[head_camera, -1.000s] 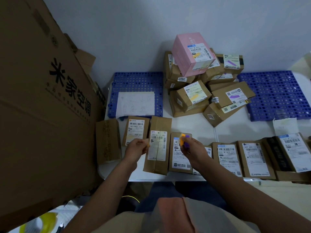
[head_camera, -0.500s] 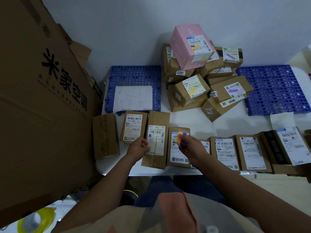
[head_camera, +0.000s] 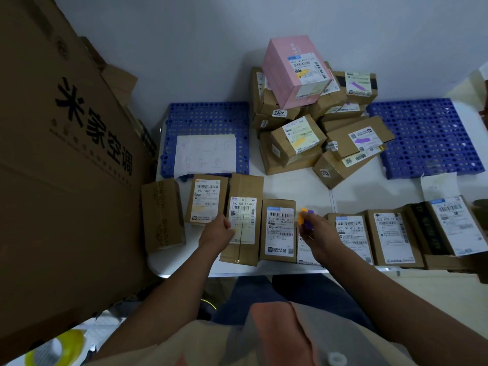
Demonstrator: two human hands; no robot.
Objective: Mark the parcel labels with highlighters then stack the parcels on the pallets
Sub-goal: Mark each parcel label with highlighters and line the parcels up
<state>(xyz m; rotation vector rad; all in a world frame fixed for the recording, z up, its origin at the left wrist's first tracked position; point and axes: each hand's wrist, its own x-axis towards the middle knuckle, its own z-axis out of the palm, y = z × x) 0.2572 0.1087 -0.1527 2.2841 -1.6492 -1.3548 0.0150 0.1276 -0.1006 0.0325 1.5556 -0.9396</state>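
Note:
A row of brown parcels with white labels lies along the table's near edge. My right hand (head_camera: 318, 235) grips two highlighters (head_camera: 304, 218), one orange and one purple, above a parcel between the short parcel (head_camera: 280, 229) and the row to the right (head_camera: 388, 239). My left hand (head_camera: 217, 232) is curled at the left edge of the long parcel (head_camera: 244, 217), on its label; whether it pinches anything I cannot tell. Behind, a heap of marked parcels (head_camera: 298, 138) is topped by a pink box (head_camera: 295, 70). Blue pallets lie at back left (head_camera: 208, 114) and back right (head_camera: 427, 136).
A huge brown carton (head_camera: 60, 159) walls off the left side. A handwritten paper sheet (head_camera: 206, 154) lies on the left pallet. A yellow tape roll (head_camera: 52, 350) is on the floor at the lower left. The white table (head_camera: 353, 196) shows between heap and row.
My right hand with the highlighters has shifted right, off the short parcel's label. My left hand stays at the long parcel's label. The camera has moved slightly.

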